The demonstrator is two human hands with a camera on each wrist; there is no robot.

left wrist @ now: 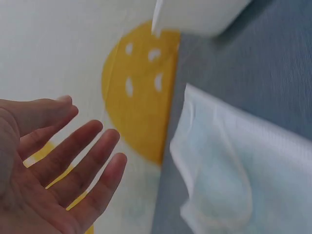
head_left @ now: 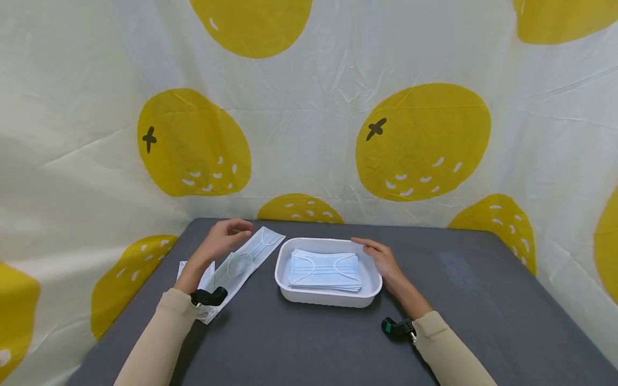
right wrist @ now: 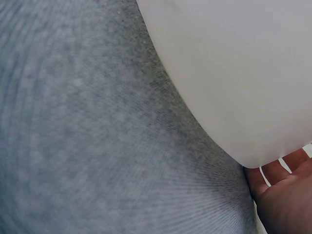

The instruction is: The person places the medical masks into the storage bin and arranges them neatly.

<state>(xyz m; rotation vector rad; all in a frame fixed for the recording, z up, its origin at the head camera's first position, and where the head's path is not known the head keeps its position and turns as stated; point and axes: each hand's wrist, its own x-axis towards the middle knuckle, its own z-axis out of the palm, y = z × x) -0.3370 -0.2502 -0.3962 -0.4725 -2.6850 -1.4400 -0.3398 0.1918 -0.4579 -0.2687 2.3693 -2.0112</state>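
Observation:
My left hand (head_left: pixel 226 237) hovers over the left part of the table, fingers loosely bent and spread, holding nothing. Below and beside it lie blue face masks (head_left: pixel 251 256), laid out in a slanted strip with white ear loops; the forearm covers part of them. In the left wrist view, one mask (left wrist: pixel 224 170) lies to the right of the spread fingers (left wrist: pixel 92 168). A white plastic tray (head_left: pixel 328 297) holds a neat stack of blue face masks (head_left: pixel 324 269). Along the tray's right end rests my right hand (head_left: pixel 381 261), fingers fairly straight against its outer side and far corner.
The dark grey table (head_left: pixel 309 343) runs back to a white curtain (head_left: pixel 299 145) printed with yellow fruit. That curtain also hangs along the left and right sides. Black wrist cameras sit on both wrists, close to the tabletop.

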